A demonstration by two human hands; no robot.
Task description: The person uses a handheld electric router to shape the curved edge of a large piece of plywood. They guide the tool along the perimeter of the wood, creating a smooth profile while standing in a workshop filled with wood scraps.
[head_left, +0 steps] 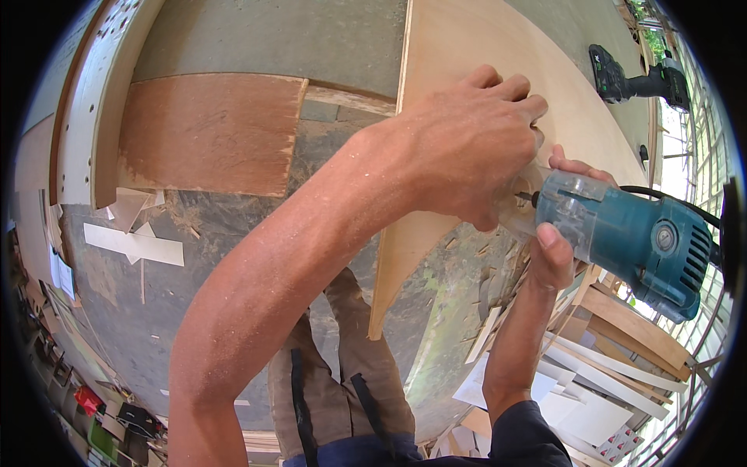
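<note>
In my right hand point(551, 261) is a teal trim router point(650, 241) with a clear base, lying on its side. The thumb shows in front of the base and fingers show behind it. The router's bit point(524, 195) points left, toward my left hand point(494, 144). That hand is closed over the router's base end, its fingers curled and their tips hidden; what they hold cannot be made out. Behind and beneath it lies a pale plywood panel point(459, 47), with a tapering lower part point(412, 249). Dust speckles my left forearm.
A black cordless drill point(646, 82) lies at the upper right. Stacked wood offcuts point(634, 335) are at the lower right. A reddish-brown board point(210, 132) and pale perforated beam point(89, 117) are at left. White scraps point(132, 244) lie on the floor. A black cord point(677, 198) trails behind the router.
</note>
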